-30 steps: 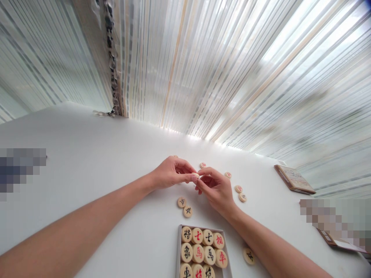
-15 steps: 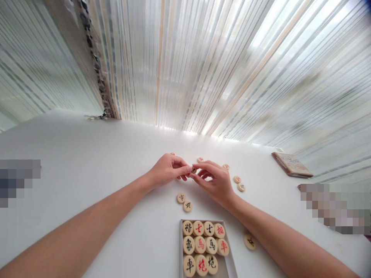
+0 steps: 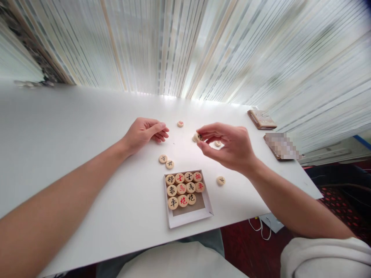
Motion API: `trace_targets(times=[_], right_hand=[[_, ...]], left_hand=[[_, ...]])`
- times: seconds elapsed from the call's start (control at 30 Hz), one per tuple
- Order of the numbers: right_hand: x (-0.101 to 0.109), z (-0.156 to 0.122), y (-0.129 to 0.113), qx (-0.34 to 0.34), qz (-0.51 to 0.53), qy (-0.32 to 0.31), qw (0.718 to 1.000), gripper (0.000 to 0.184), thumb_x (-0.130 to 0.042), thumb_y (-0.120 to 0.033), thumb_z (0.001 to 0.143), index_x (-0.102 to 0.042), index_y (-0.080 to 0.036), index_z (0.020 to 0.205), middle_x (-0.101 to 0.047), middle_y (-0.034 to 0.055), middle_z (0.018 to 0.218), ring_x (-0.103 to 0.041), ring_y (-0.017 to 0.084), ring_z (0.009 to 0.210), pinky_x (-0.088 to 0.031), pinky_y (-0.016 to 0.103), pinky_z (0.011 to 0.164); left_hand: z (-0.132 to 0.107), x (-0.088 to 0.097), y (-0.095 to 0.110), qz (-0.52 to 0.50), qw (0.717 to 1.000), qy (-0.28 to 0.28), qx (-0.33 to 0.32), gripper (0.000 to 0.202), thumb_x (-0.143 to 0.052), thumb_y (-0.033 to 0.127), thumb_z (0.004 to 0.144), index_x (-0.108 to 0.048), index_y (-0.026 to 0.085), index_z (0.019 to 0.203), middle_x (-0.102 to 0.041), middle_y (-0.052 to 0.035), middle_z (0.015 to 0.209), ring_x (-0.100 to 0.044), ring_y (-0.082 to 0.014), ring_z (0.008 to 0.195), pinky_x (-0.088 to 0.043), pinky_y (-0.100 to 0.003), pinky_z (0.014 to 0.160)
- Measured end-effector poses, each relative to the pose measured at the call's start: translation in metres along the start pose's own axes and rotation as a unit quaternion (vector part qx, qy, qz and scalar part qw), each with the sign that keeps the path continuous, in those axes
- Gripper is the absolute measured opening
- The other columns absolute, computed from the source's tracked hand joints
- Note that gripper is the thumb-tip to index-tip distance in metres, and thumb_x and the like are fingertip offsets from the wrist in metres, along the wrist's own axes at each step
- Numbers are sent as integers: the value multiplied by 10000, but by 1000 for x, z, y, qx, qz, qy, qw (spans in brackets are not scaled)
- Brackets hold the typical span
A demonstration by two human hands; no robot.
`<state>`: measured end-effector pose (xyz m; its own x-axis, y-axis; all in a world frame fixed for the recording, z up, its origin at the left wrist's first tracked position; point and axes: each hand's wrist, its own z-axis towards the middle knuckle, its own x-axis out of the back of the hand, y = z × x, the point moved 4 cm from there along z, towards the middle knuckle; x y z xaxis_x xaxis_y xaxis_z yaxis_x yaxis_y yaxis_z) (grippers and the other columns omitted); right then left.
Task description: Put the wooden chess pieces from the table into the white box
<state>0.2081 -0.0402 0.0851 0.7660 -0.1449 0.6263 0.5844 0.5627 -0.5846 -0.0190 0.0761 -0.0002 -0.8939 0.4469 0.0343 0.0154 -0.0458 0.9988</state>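
Observation:
My right hand (image 3: 227, 144) pinches a xiangqi piece (image 3: 198, 137) between thumb and fingertips, raised above the white table, its dark-marked face partly covered. A pale round shape just behind it may be a second piece. My left hand (image 3: 149, 131) rests on the table, fingers loosely curled, with nothing visible in it. Nearer me sits a shallow open box (image 3: 185, 222) with rows of red and black xiangqi pieces; its front strip of brown bottom shows. Two loose black-marked pieces, one of them this piece (image 3: 169, 164), touch each other behind the box.
A red-marked piece (image 3: 180, 124) lies farther back, another piece (image 3: 218, 143) partly behind my right hand. One black-marked piece (image 3: 220, 180) is right of the box. A brown flat box (image 3: 262, 119) stands near the string curtain (image 3: 174, 46). The table's front edge is close to me.
My hands have come apart; the right has moved off with the piece, the left has let go of it. The view has tilted down, showing the whole box and my lap.

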Motion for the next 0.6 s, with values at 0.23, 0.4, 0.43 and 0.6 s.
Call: trace_targets(times=[0.23,0.4,0.43,0.6], right_hand=[[7,-86,-37,27,-38,-89,995,284,-763,-161,918,-702,-239,1184,-824,53,952,-779,197,769,-669,322,691],[-11,-107,-45,39,-36,-130,990,251,-719,-160,945,-682,-222,1186,-776,106,998,-719,239,868,-641,385,732],[-14,-108,-45,38,-42,-135,989,225,-718,-171,947,-687,-216,1166,-762,107,987,-703,238,856,-631,383,720],[-25,-111,-41,42,-63,-154,985,206,-703,-196,973,-686,-199,1178,-738,109,982,-672,235,850,-607,374,724]], left_hand=[[1,-1,-2,7,1000,-13,-10,370,-815,444,860,-816,76,900,-808,-121,817,-762,-169,700,-633,-264,668],[-1,-1,0,17,1000,-10,-11,357,-813,436,860,-816,81,900,-806,-120,816,-756,-165,697,-628,-267,675],[-1,-1,1,20,1000,-9,-12,350,-811,428,861,-816,81,900,-806,-121,818,-755,-163,696,-628,-267,677],[-2,-3,3,26,999,-13,-17,319,-801,393,853,-813,77,896,-805,-125,815,-750,-165,691,-620,-270,664]])
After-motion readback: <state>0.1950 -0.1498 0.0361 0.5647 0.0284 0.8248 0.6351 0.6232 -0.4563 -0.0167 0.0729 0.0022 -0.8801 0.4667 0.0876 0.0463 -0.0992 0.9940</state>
